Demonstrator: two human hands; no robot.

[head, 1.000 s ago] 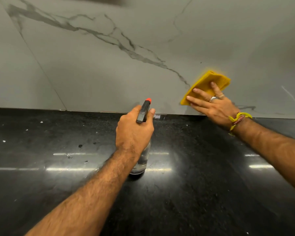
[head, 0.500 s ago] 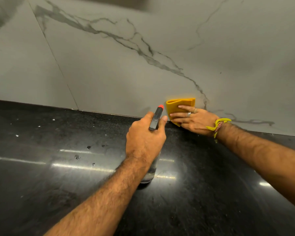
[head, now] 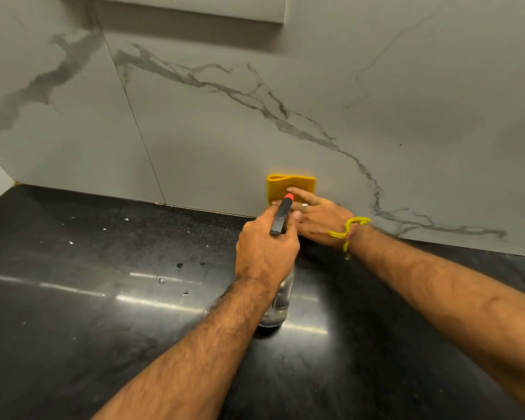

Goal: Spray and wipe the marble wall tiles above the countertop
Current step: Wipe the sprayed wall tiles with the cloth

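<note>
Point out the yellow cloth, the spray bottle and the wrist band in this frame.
yellow cloth [head: 285,184]: head view, upper folded part above the fingers.
spray bottle [head: 279,301]: head view, clear lower body below the left hand.
wrist band [head: 353,227]: head view, yellow loop on right wrist.

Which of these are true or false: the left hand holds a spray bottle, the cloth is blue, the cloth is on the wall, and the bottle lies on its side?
1. The left hand grips the spray bottle. True.
2. The cloth is blue. False: it is yellow.
3. The right hand presses the cloth against the wall. True.
4. The bottle lies on its side on the countertop. False: it stands upright there.
</note>
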